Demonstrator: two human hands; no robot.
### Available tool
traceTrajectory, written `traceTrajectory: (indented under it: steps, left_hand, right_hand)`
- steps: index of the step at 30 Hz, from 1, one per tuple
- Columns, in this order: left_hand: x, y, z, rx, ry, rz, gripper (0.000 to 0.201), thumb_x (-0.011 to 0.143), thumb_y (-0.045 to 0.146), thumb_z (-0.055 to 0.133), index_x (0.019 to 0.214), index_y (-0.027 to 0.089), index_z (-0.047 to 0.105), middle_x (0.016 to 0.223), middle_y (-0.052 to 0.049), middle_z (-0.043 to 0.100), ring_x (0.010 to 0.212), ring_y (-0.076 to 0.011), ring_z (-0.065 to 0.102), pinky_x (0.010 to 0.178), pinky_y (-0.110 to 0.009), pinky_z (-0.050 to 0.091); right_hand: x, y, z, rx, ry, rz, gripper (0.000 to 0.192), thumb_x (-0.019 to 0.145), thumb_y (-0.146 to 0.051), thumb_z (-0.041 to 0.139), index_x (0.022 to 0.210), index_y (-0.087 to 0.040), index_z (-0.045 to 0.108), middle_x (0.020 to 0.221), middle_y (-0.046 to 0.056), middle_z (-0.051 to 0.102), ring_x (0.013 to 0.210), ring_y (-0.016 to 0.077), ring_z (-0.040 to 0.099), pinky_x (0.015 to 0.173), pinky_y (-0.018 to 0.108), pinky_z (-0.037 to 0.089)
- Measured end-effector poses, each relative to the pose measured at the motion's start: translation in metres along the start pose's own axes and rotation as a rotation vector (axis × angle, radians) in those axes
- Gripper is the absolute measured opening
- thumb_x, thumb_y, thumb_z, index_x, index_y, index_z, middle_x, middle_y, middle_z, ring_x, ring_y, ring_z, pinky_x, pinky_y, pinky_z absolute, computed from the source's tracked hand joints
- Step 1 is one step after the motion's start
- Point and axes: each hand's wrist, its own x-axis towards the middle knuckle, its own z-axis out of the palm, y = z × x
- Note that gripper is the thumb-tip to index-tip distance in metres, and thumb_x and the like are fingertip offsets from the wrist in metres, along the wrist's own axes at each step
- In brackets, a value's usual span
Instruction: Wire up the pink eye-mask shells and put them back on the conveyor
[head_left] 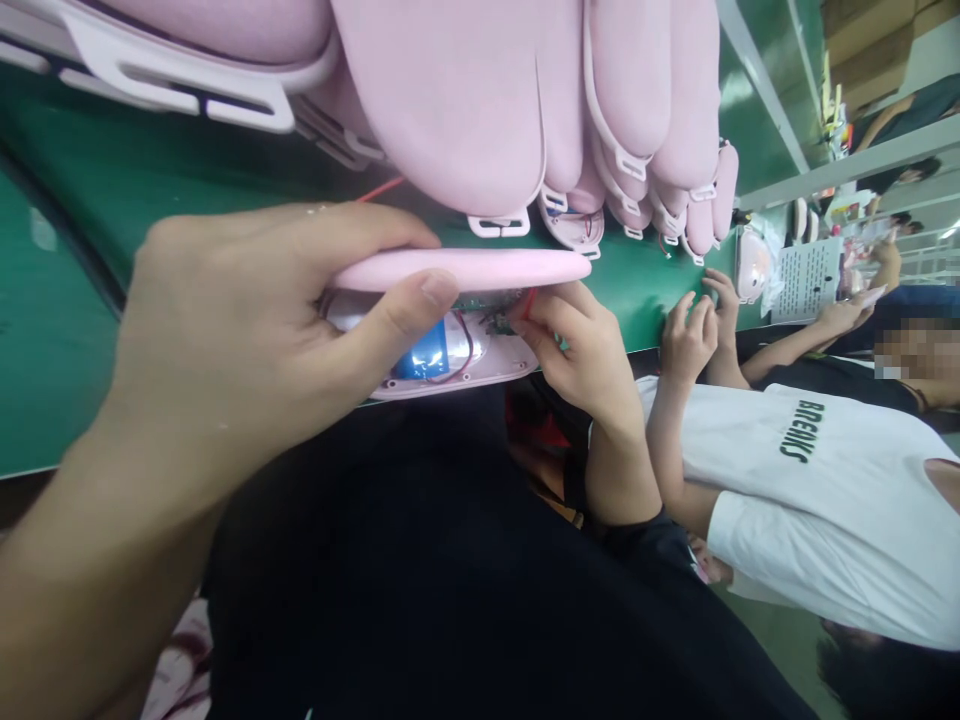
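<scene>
1. Pink shell (465, 268): a flat, oval half-casing seen edge-on, held just above its mate at the near edge of the green tabletop (67, 360); the two halves gape on the right side.
2. Lower half-casing (450, 380): pale pink, with a blue battery cell (424, 358), thin red wires (461, 345) and a small green circuit board (491, 312) showing in the gap.
3. Left hand (247, 340): grasps the assembly from its left end, fingers laid over the pink shell and thumb pressed against the side, over the lower half.
4. Right hand (577, 345): fingertips pinched at the open right end, beside the circuit board and a red wire; whether they actually grip the wire cannot be told.
5. Handling note: the halves would likely seat best if the wires are tucked clear of the rim and the left-hand clamp stays even, so that nothing is nipped in the seam.
6. Stacked pink shells (525, 90): many like casings with white strap loops, piled on the tabletop beyond the hands.
7. Neighbouring person (810, 470): in a white shirt, both hands at the tabletop edge to the right, apart from the wearer's own.
</scene>
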Motion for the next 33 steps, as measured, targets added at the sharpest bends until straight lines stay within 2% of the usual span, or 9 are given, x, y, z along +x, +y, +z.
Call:
traceTrajectory:
  steps: [6,11,19,25,30,33]
  left_hand:
    - [-0.006,-0.005,-0.001,0.029,-0.013,-0.006,0.051,0.108,0.069,0.046,0.119,0.031,0.078,0.105,0.004,0.078,0.097,-0.0236,0.073,0.087,-0.034,0.048]
    - [-0.010,-0.010,0.000,0.029,-0.021,0.035,0.050,0.109,0.068,0.046,0.125,0.031,0.077,0.112,0.004,0.079,0.099,-0.0228,0.074,0.090,-0.034,0.050]
    - [-0.012,-0.011,0.002,0.020,-0.009,0.064,0.046,0.110,0.065,0.049,0.124,0.031,0.076,0.119,0.005,0.080,0.106,-0.0230,0.076,0.094,-0.034,0.052]
    - [-0.016,-0.006,-0.001,0.022,-0.053,0.025,0.045,0.111,0.062,0.043,0.126,0.034,0.075,0.126,0.007,0.078,0.116,-0.0249,0.075,0.105,-0.039,0.056]
    - [-0.019,-0.014,0.003,-0.016,-0.010,0.135,0.047,0.112,0.062,0.051,0.127,0.025,0.075,0.127,0.005,0.078,0.120,-0.0226,0.075,0.107,-0.035,0.058]
    - [-0.020,-0.022,0.006,-0.005,-0.010,0.206,0.044,0.111,0.059,0.055,0.130,0.024,0.074,0.133,0.002,0.077,0.125,-0.0232,0.074,0.106,-0.033,0.059]
  right_hand:
    - [-0.004,0.009,0.009,-0.009,0.038,-0.026,0.016,0.109,-0.027,0.060,0.105,-0.025,0.075,0.105,0.006,0.076,0.102,0.0215,0.072,0.093,0.037,0.061]
    - [-0.007,0.011,0.012,-0.043,0.107,-0.054,0.013,0.107,-0.029,0.064,0.101,-0.025,0.076,0.096,0.005,0.078,0.094,0.0217,0.072,0.089,0.036,0.061]
    - [-0.010,0.003,0.012,-0.119,0.090,0.008,0.020,0.108,-0.033,0.061,0.096,-0.026,0.076,0.090,0.006,0.074,0.090,0.0234,0.066,0.089,0.039,0.058]
    - [-0.009,-0.007,0.017,-0.186,0.082,0.085,0.022,0.108,-0.024,0.058,0.096,-0.026,0.076,0.089,0.006,0.067,0.094,0.0242,0.061,0.091,0.039,0.055]
    - [-0.019,-0.008,0.023,-0.349,0.163,-0.054,0.027,0.111,-0.024,0.054,0.102,-0.022,0.079,0.096,0.007,0.067,0.096,0.0228,0.062,0.087,0.038,0.056]
    - [-0.025,-0.013,0.023,-0.408,0.115,-0.090,0.028,0.111,-0.027,0.056,0.101,-0.020,0.081,0.097,0.009,0.069,0.099,0.0244,0.063,0.092,0.041,0.057]
